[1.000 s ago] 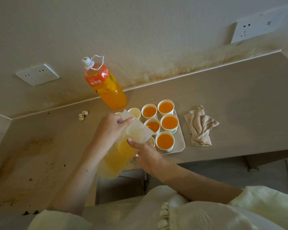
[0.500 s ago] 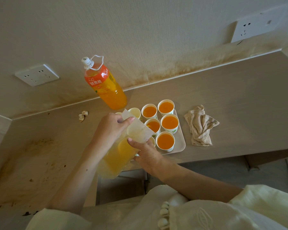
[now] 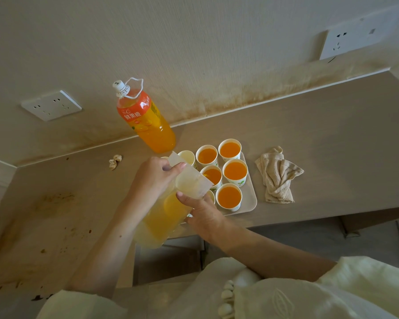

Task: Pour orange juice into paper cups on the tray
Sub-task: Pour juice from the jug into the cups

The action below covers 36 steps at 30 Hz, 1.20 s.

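A clear pitcher of orange juice (image 3: 161, 217) is tilted toward the tray (image 3: 250, 194), its mouth over the cups on the tray's left side. My left hand (image 3: 154, 178) grips the pitcher near its top. My right hand (image 3: 203, 212) holds it from below at the front. Several paper cups hold orange juice, among them one at the tray's front (image 3: 229, 196) and one at the back right (image 3: 230, 149). A pale cup (image 3: 187, 156) at the back left shows no orange. The pitcher hides the front-left cups.
A capped orange juice bottle (image 3: 145, 120) stands against the wall behind the tray. A crumpled beige cloth (image 3: 278, 174) lies right of the tray, a small paper wad (image 3: 115, 161) to the left. The counter's left part is stained. Wall sockets sit at left and upper right.
Both hands and the pitcher have stayed almost still, the pitcher held tilted over the tray's left cups.
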Tool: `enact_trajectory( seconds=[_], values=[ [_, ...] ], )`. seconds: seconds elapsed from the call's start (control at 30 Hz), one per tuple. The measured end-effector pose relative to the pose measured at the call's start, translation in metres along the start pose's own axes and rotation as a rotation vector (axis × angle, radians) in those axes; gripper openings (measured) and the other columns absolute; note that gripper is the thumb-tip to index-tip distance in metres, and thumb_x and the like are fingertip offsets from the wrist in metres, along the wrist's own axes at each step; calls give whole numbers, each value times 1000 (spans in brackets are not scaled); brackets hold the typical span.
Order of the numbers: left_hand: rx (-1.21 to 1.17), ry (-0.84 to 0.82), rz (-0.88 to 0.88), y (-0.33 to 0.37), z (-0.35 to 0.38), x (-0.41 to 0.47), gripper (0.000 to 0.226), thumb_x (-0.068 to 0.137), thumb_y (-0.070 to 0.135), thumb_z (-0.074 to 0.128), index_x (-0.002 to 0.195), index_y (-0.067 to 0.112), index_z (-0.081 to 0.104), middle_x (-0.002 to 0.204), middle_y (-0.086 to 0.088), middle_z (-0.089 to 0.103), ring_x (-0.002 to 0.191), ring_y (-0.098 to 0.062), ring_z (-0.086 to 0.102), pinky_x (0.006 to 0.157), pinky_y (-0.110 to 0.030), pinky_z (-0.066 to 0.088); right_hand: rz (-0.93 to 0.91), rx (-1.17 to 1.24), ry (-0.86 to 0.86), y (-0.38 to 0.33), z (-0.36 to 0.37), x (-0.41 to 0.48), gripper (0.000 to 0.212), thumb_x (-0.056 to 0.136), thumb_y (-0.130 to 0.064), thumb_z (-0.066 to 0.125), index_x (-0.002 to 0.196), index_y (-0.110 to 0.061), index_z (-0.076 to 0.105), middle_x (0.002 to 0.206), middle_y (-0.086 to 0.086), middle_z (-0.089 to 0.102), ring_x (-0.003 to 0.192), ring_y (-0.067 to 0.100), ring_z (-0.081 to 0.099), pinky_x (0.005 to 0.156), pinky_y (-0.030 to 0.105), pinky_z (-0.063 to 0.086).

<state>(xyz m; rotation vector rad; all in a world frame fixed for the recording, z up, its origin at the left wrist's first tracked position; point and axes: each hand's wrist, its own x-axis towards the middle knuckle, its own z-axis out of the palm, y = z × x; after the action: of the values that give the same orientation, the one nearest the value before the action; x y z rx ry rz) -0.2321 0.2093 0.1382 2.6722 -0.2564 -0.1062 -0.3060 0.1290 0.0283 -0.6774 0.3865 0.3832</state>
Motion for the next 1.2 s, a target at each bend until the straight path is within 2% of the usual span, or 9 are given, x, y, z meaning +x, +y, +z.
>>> enact_trajectory(
  seconds=[0.1, 0.2, 0.37, 0.6, 0.77, 0.83, 0.93, 1.07, 1.2],
  values=[
    [0, 0, 3, 0, 1, 0, 50, 86, 45, 64, 57, 4, 54, 51, -4, 49, 51, -17, 47, 55, -31, 38, -3, 3, 2, -1, 0, -1, 105, 56, -38, 88, 144, -32, 30, 139, 4, 49, 135, 33, 40, 110, 64, 32],
    [-9, 1, 0, -1, 1, 0, 51, 86, 46, 64, 58, 3, 55, 50, -4, 49, 50, -17, 46, 56, -31, 38, -15, 16, -6, -2, -1, -2, 97, 63, -33, 86, 143, -32, 32, 137, 5, 51, 132, 32, 42, 110, 63, 33],
    [-15, 3, -3, -1, 1, 1, 53, 85, 45, 65, 59, -1, 57, 50, -6, 49, 51, -19, 46, 59, -39, 44, -4, 1, -5, -3, -1, -3, 98, 62, -35, 86, 143, -32, 31, 137, 4, 50, 134, 32, 41, 110, 63, 33],
    [-37, 0, -29, -2, 0, 0, 50, 85, 45, 65, 57, 5, 54, 50, -3, 49, 49, -17, 46, 56, -32, 40, -13, -38, -5, -4, 0, -4, 97, 63, -38, 86, 143, -32, 31, 135, 3, 52, 130, 30, 45, 108, 62, 36],
    [-81, 25, -39, -4, -2, -1, 52, 86, 44, 65, 59, 0, 54, 51, -7, 49, 49, -19, 45, 55, -32, 37, -70, -58, -22, -11, 1, -7, 85, 70, -26, 84, 140, -27, 37, 129, 4, 57, 122, 26, 52, 98, 51, 47],
    [-100, 41, -43, -6, -3, -3, 53, 86, 44, 64, 59, 0, 52, 51, -6, 46, 50, -20, 44, 55, -32, 36, -95, -97, -23, -14, 1, -6, 81, 72, -24, 83, 140, -29, 38, 129, 5, 58, 122, 26, 53, 100, 51, 47],
    [-109, 79, -40, -8, -4, -9, 52, 87, 45, 61, 58, 4, 48, 52, -7, 45, 50, -19, 41, 54, -31, 34, -130, -165, -13, -18, 1, -5, 84, 70, -27, 85, 139, -32, 38, 129, 4, 56, 121, 23, 53, 104, 51, 46],
    [-118, 97, -55, -12, -4, -15, 53, 87, 45, 60, 58, 3, 47, 52, -9, 43, 50, -19, 39, 54, -32, 32, -178, -219, -33, -16, 2, -4, 83, 71, -28, 86, 139, -30, 39, 128, 5, 57, 119, 23, 56, 98, 46, 52],
    [-87, 108, -58, -11, -7, -25, 52, 89, 45, 58, 54, 11, 39, 49, -1, 39, 47, -16, 37, 50, -30, 29, -159, -239, -2, -5, 5, -3, 98, 60, -40, 89, 141, -28, 36, 128, 5, 58, 120, 25, 56, 99, 55, 49]
  ],
)
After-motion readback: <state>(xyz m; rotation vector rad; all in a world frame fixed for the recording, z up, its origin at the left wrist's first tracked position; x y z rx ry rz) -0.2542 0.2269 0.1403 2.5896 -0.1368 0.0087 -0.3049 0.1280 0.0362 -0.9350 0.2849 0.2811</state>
